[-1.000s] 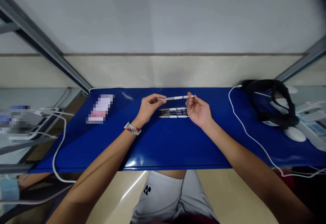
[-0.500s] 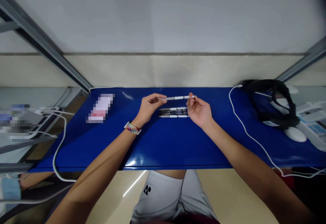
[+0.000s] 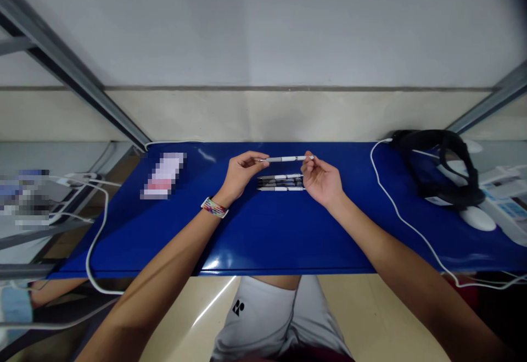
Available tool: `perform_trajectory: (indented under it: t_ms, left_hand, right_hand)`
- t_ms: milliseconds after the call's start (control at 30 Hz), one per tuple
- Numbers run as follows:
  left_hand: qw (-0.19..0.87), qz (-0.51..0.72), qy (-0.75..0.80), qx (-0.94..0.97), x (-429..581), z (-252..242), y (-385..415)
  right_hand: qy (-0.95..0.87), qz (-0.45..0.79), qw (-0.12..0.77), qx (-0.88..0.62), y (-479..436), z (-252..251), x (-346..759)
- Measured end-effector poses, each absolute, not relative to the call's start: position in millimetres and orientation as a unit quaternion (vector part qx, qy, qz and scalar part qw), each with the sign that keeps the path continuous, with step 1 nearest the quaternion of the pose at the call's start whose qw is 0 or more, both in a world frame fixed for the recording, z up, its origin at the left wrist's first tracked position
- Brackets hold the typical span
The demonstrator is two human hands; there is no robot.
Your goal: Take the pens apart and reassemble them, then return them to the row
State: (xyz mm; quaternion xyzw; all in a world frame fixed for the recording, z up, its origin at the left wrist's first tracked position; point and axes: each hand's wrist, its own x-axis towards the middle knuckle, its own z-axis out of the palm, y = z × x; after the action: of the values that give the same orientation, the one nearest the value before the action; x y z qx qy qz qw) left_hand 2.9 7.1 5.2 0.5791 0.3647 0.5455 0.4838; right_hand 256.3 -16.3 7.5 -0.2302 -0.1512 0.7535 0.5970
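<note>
A white and grey pen is held level between my two hands, just beyond a row of pens. My left hand pinches its tip end between thumb and fingers. At the other end, my right hand grips the pen's white end with thumb and fingertips, its palm turned partly up. Nearer to me, several similar pens lie side by side on the blue table; their right ends sit close to my right hand, which partly hides them.
A blurred-out pinkish item lies at left on the table. On the right rest a black headset with a strap, a white rounded device and a white cable. Another person's arm shows at lower left. Metal posts flank the table.
Almost nothing differs. Both hands keep the pen in the same place, and the row of pens has not moved.
</note>
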Motion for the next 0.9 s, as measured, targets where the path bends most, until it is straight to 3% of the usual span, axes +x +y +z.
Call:
perform_trajectory:
  t_ms: [533,900]
  left_hand:
    - [0.487,0.54,0.379,0.572,3.1,9.3,5.8]
    - [0.454,0.542,0.385,0.593,-3.0,4.8,11.1]
  right_hand:
    - [-0.123,0.765,0.59,-0.227,-16.7,9.4,255.5]
    - [-0.386,0.625,0.584,-0.347,-18.6,12.4,254.8]
